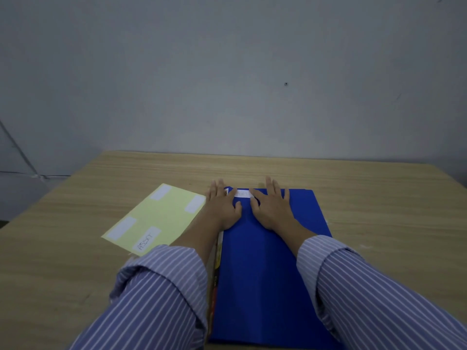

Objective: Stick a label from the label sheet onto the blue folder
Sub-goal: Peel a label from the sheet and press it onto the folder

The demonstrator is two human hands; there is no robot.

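The blue folder lies flat on the wooden table, its long side running away from me. A white label lies near its far edge. My left hand rests flat, fingers spread, on the folder's far left corner, just left of the label. My right hand lies flat on the folder with its fingers spread, the index finger touching the label's right end. The yellow label sheet lies left of the folder, with several white labels on it; one reads "ASSET".
The wooden table stretches to a grey wall at the back. Its left edge runs diagonally past the label sheet. A strip of coloured paper sticks out along the folder's left side. Striped sleeves cover both forearms.
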